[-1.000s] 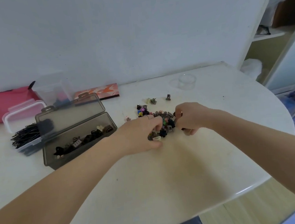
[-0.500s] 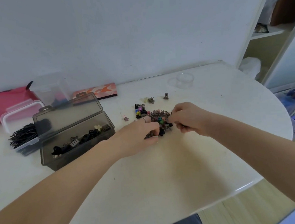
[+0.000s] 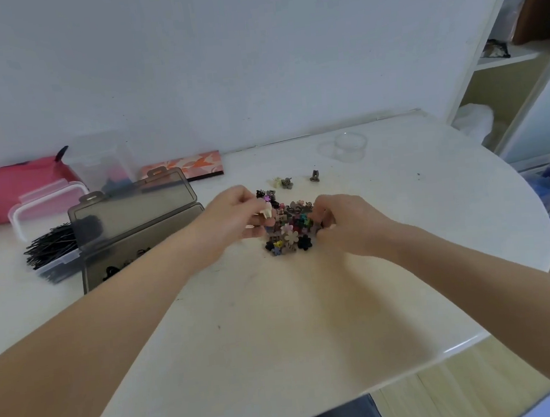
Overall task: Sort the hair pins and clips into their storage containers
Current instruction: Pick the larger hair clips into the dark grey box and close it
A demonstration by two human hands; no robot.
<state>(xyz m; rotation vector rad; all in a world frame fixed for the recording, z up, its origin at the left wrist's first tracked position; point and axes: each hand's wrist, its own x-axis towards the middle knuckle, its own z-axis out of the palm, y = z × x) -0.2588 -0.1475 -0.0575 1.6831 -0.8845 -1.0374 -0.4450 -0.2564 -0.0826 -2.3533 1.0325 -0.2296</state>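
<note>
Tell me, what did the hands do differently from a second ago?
The left hand lifted off the pile of small clips and now pinches a cream clip. The right hand kept picking at the pile's right edge. The grey box and black hair pins stayed put.

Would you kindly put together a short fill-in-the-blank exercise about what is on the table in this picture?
1. The smoky grey storage box stands with its lid ____.
2. The left hand pinches a ____ coloured clip.
3. The black hair pins lie to the ____ of the grey box.
4. Both hands, the right hand too, work at the pile of small ____.

Missing words: open; cream; left; clips
</note>
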